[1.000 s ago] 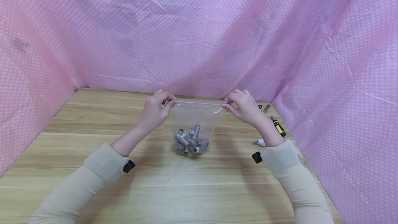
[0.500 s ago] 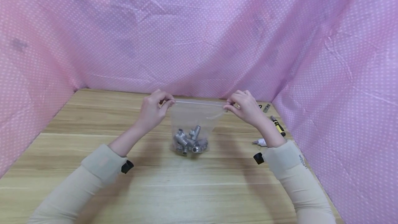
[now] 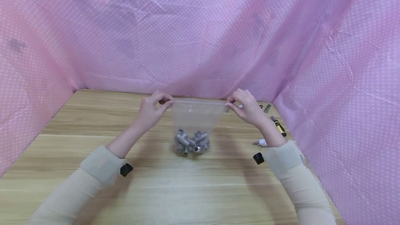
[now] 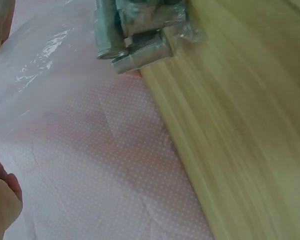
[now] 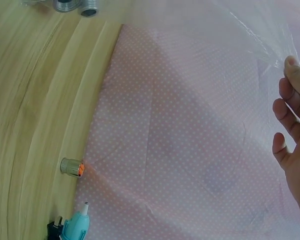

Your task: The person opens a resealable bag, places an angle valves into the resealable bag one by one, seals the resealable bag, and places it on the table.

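Observation:
A clear zip bag (image 3: 197, 119) stands on the table, its top edge stretched level between both hands. Several silvery metal pipe fittings (image 3: 184, 139) lie heaped in its bottom; the left wrist view shows some of these fittings (image 4: 140, 30) close up through the plastic. My left hand (image 3: 151, 108) pinches the bag's upper left corner between thumb and fingers. At the upper right corner my right hand (image 3: 245, 105) pinches the film; in the right wrist view the thumb of this hand (image 5: 297, 107) presses on the plastic, the other fingers loosely bent.
Right of the bag, partly behind the right arm, lie a yellow-and-black screwdriver (image 3: 279, 126), a white tool with a pointed metal tip (image 3: 260, 143) and a small metal cylinder (image 3: 267, 108). A teal-bodied tool (image 5: 76, 225) and a black plug (image 5: 54, 228) sit near the table edge. Pink dotted cloth (image 3: 200, 37) surrounds the table.
The left hand has shifted slightly left, and the bag's top edge is straighter. One fitting that stood up inside the bag has tipped over to the right.

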Tool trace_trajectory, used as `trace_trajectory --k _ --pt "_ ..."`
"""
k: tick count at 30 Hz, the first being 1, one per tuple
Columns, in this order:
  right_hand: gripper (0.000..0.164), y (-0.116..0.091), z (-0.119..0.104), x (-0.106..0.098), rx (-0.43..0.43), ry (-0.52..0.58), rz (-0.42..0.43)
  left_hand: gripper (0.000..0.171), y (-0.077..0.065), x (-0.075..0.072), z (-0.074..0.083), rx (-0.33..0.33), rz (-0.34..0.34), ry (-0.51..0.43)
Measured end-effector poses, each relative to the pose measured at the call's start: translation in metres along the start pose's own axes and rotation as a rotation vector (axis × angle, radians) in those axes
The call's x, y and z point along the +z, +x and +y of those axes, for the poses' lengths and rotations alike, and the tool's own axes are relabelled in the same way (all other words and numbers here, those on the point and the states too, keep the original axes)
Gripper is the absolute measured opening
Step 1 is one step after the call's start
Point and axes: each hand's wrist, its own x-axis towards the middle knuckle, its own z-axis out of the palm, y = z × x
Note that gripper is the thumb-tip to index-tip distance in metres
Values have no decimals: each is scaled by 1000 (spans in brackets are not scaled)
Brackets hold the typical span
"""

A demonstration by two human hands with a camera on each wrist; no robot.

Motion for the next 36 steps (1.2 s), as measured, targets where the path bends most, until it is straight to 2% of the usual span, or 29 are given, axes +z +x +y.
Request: trace_trajectory --k 5,7,10,11,13,15,18,24,28,31,36 --pt "13 2 0 0 32 0 0 43 -19 4 -7 -233 -183 -101" --pt "12 2 0 0 39 -2 -1 63 -29 10 -13 -320 -269 -151" --pt "11 2 1 0 45 -6 -1 89 -49 22 -23 -461 -402 -177" --pt "11 2 2 0 48 -7 -1 95 -55 26 -27 -502 -444 -187" --pt "11 2 2 0 56 -11 -4 104 -66 34 -34 -538 -516 -197" --pt "11 2 3 0 69 -12 -5 105 -73 40 -39 -540 -573 -207" --pt "10 1 5 -1 97 -4 -7 102 -78 48 -46 -458 -613 -203" --pt "8 0 9 -1 152 15 -5 89 -83 57 -55 -369 -617 -217" --pt "8 0 11 -1 174 6 -2 81 -85 60 -59 -351 -634 -270" --pt "8 -1 13 -2 199 -10 2 79 -85 59 -60 -366 -644 -295" --pt "10 -4 19 1 272 -27 -40 81 -87 50 -53 -468 -712 -347"
